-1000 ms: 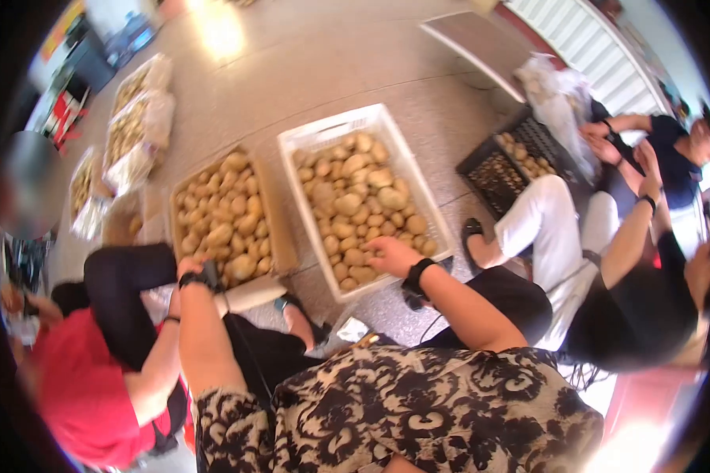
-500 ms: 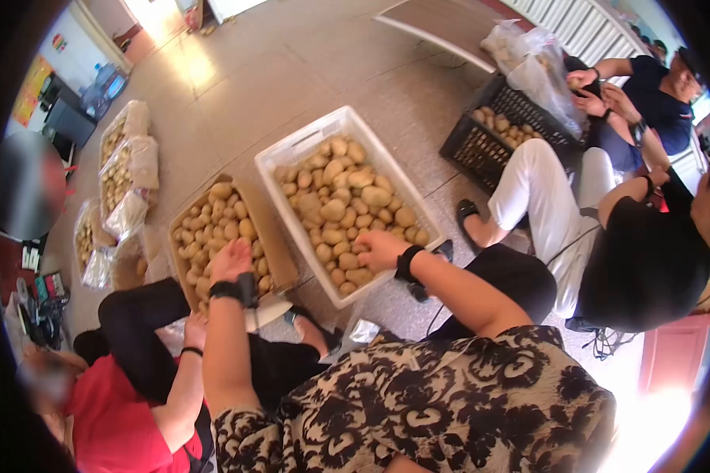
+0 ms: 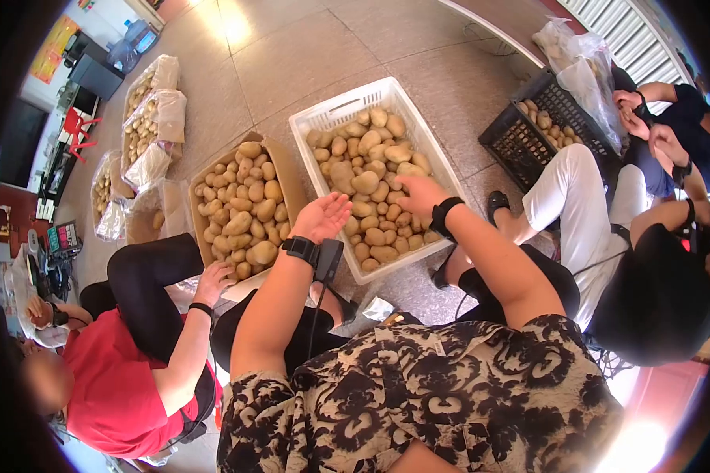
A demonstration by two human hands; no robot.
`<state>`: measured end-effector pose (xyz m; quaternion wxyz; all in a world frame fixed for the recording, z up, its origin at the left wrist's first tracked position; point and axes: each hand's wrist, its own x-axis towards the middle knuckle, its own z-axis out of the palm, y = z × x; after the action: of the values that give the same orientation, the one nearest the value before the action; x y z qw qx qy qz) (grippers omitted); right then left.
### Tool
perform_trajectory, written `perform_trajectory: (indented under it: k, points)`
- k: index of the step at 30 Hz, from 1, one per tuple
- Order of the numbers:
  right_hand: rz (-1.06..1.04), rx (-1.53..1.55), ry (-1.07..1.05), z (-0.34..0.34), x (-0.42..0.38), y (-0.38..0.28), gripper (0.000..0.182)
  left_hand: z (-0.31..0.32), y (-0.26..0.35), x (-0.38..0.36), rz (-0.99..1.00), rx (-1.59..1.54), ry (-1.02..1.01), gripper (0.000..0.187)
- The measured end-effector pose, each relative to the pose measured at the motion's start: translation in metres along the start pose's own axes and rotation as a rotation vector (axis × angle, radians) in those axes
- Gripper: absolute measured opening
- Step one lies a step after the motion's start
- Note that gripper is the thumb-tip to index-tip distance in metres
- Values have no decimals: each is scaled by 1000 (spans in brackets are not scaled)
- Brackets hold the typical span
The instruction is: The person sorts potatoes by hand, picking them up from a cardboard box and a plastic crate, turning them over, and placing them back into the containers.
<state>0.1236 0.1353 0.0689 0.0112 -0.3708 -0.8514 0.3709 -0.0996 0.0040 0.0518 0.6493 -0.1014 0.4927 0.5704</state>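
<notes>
My left hand (image 3: 323, 218) is palm up with fingers stretched out and nothing in it, above the left edge of the white plastic crate (image 3: 434, 130). Loose potatoes (image 3: 365, 183) fill this crate. Over its right side is my right hand (image 3: 422, 194), palm down, its bent fingers apart and close to the potatoes. Whether the fingertips touch one is hidden. To the left stands a cardboard box (image 3: 288, 169), also full of potatoes. Both my wrists wear black bands, and a small dark device (image 3: 329, 260) is strapped at the left one.
A person in a red top (image 3: 126, 378) sits at my left, one hand (image 3: 214, 282) at the cardboard box. Bagged potato boxes (image 3: 154, 118) stand farther left. On the right are a black crate (image 3: 521, 130) with potatoes and seated people, one in white trousers (image 3: 572, 201).
My left hand has moved right, from over the cardboard box to the white crate's edge. My right hand has shifted farther up the crate. The whole view has turned somewhat.
</notes>
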Motion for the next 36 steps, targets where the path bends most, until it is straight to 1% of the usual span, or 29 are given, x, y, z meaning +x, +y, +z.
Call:
perform_trajectory:
  k: [1, 2, 3, 4, 5, 6, 8, 12, 14, 15, 16, 18, 20, 22, 24, 26, 27, 28, 31, 32, 34, 35, 36]
  points:
    - [-83, -115, 97, 2, 7, 7, 39, 1, 1, -9, -74, -38, -17, 27]
    - [-86, -118, 79, -6, 13, 0, 39, 3, 3, -21, -150, -81, -36, 23]
    - [-18, -151, -12, -18, 20, -6, 45, 5, 6, -32, -154, -103, -29, 23]
    - [52, -186, -110, -24, 27, -9, 51, 5, 10, -47, -137, -55, -60, 22]
    - [51, -221, -104, -21, 35, -4, 52, 3, 12, -60, -119, -5, -87, 21]
    - [45, -253, -87, -21, 47, 1, 53, 5, 17, -68, -116, -24, -76, 21]
    - [29, -309, -117, -18, 66, 3, 53, 4, 25, -77, -13, -26, -48, 21]
    - [55, -392, -135, -7, 91, 6, 50, 2, 17, -62, 3, -77, 6, 22]
    - [96, -435, -142, -7, 96, 1, 52, 8, 10, -55, -38, -65, 8, 23]
    - [125, -481, -176, -2, 106, 9, 53, 11, 8, -54, -78, -36, -16, 23]
    - [121, -489, -189, 1, 109, 12, 53, 13, 9, -54, -115, -5, -41, 23]
    - [155, -402, -167, 5, 115, 19, 52, 13, 11, -52, -109, -21, -41, 23]
    - [176, -419, -182, 7, 122, 15, 55, 14, 16, -48, -97, -42, -46, 23]
    - [315, -508, -218, 11, 125, 8, 58, 16, 20, -44, -75, -51, -66, 22]
    - [336, -533, -217, 20, 127, 11, 58, 17, 22, -41, -72, -75, -74, 22]
    - [405, -547, -158, 31, 127, 21, 56, 17, 23, -39, -68, -87, -82, 21]
    - [481, -598, -263, 34, 131, 24, 58, 17, 24, -39, -71, -82, -74, 21]
    - [479, -606, -265, 35, 127, 21, 58, 17, 25, -38, -75, -73, -67, 21]
    - [461, -461, -115, 42, 102, 16, 54, 20, 25, -38, -68, -55, -37, 21]
    - [462, -465, -115, 44, 100, 22, 54, 20, 25, -38, -70, -58, -40, 21]
    - [307, -401, -42, 48, 93, 37, 52, 20, 23, -40, -63, -51, -66, 21]
    - [309, -404, -43, 47, 91, 42, 52, 20, 21, -40, -65, -52, -68, 21]
    - [239, -366, -78, 46, 91, 47, 53, 20, 20, -39, -62, -47, -68, 20]
